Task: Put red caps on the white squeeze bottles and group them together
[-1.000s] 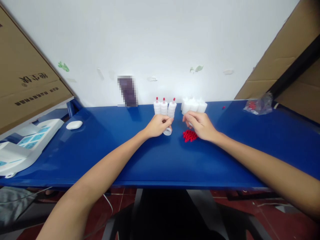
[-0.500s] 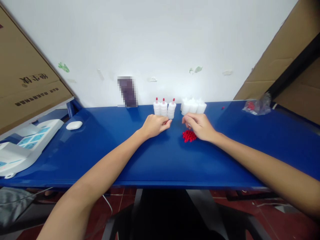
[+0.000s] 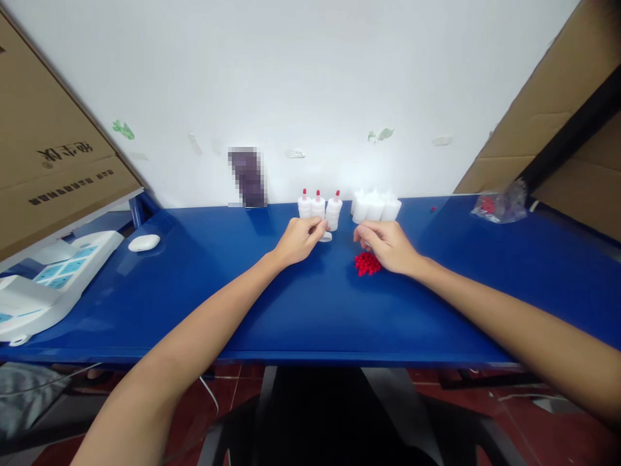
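My left hand (image 3: 301, 241) is closed around a white squeeze bottle (image 3: 326, 237). Only the bottle's pale round end shows past the thumb; the fingers hide the rest. Just behind it stand three ribbed white bottles (image 3: 334, 213) with red tips. My right hand (image 3: 387, 244) is curled, fingertips pinched and pointing left, and what they hold is hidden. Beneath those fingertips, a pile of small red caps (image 3: 367, 264) lies on the table. A cluster of white bottles (image 3: 375, 208) without red tips stands behind the right hand.
The blue table (image 3: 310, 317) meets a white wall. At the right lies a clear plastic bag (image 3: 502, 204) with red pieces, and a single red piece (image 3: 433, 209). On the left are a white case (image 3: 144, 243), a white power strip (image 3: 72, 272) and a cardboard box (image 3: 63, 149).
My left hand has turned and shifted slightly left and up, so the round end of the bottle in it now shows. The right hand stays over the caps.
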A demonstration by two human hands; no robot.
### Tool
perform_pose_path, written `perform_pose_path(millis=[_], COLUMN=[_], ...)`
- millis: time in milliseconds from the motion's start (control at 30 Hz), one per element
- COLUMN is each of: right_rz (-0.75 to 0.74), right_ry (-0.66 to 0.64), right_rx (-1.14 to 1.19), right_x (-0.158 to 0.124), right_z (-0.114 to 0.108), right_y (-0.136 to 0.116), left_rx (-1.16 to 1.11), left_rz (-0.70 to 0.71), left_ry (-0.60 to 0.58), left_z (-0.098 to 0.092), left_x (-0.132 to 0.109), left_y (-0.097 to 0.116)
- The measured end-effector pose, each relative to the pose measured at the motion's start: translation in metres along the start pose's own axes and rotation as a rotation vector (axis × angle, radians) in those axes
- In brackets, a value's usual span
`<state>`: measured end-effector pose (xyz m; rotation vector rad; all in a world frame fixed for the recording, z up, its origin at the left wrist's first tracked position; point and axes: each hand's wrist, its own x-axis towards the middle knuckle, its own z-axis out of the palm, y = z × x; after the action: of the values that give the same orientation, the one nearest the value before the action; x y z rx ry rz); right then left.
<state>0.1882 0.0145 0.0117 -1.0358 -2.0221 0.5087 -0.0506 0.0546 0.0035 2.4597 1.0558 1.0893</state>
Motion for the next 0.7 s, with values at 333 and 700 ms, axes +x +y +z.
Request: perform_pose_path(millis=[333,700], right_rz=[-0.003,-0.012], right_ry=[-0.008,-0.013], right_rx=[-0.024,-0.042], right_x=[0.0,0.0], right_z=[0.0,0.0], right_y=[-0.001,0.001], left_rx=[0.34,0.515], left_rz=[0.209,0.393], left_ry=[-0.012,0.072], left_z=[-0.003,-0.002], left_x=[-0.004,-0.005], left_y=[-0.011,-0.009])
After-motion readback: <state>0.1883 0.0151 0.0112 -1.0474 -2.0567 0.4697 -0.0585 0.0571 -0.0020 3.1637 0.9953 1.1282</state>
